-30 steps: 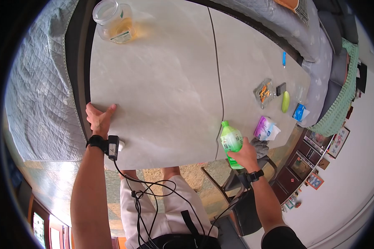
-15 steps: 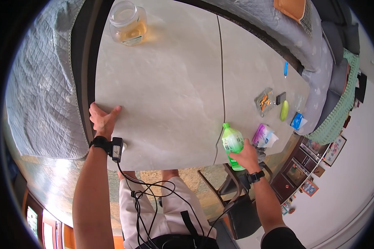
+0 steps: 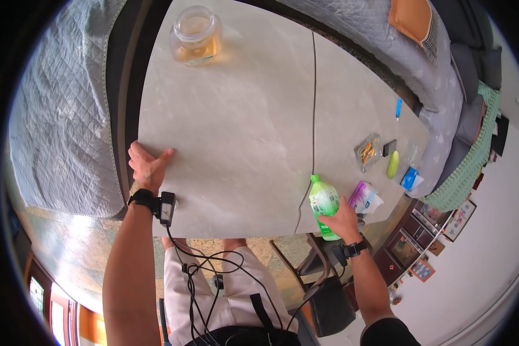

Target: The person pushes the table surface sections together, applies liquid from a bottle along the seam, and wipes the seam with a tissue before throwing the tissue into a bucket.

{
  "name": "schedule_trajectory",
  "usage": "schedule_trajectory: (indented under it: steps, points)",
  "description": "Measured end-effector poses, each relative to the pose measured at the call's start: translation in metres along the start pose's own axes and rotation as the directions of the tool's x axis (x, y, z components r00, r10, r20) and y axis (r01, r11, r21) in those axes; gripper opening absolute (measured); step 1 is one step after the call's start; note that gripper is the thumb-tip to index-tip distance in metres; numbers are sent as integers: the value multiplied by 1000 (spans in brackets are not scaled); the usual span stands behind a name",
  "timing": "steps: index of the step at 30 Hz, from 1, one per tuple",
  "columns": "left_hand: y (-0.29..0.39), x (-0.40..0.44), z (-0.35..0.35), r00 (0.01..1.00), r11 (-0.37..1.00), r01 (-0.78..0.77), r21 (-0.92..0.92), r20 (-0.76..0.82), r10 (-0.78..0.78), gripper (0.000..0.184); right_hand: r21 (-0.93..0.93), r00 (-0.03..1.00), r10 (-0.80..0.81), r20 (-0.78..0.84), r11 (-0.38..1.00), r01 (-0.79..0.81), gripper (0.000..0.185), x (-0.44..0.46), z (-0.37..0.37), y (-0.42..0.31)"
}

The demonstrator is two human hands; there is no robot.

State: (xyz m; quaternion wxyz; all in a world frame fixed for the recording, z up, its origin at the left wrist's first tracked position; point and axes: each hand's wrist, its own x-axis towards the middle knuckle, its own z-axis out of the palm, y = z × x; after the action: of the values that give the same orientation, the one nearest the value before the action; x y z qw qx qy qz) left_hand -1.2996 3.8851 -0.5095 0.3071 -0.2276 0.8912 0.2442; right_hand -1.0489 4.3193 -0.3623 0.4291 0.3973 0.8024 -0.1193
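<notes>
My right hand point(image 3: 342, 222) is wrapped around the lower part of a green plastic drink bottle point(image 3: 324, 199) with a green cap. The bottle is near the front edge of the table point(image 3: 236, 132), just right of the dark seam. Resting at the table's left edge is my left hand point(image 3: 148, 165), thumb apart from the fingers and nothing held. A clear wide-mouthed jar point(image 3: 196, 37) with amber liquid stands at the far left corner. Beside the bottle, to its right, lies a purple and white tissue pack point(image 3: 363, 197).
Further right are a glass ashtray point(image 3: 367, 153) with orange-brown butts, a dark small box point(image 3: 390, 147), a green cucumber-like item point(image 3: 393, 165), a blue tissue pack point(image 3: 410, 179) and a blue lighter-like object point(image 3: 398, 109). A chair point(image 3: 328, 300) stands at the front right; cables point(image 3: 213, 265) hang over my lap.
The view has shifted slightly, so the jar and table appear a little further right. My right hand still holds the bottle, and my left hand keeps its place at the edge.
</notes>
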Motion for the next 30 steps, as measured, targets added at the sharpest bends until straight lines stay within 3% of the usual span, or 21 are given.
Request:
schedule_trajectory:
  steps: [19,30]
  points:
    - [4,-2,2,999,999,8,46,-39,-7,98,-28,1000,-8,-11,1000,8,73,11,-18,-12]
    - [8,-4,-2,1000,1000,13,-16,1,-13,95,-37,1000,-24,-9,999,23,73,12,-23,-13]
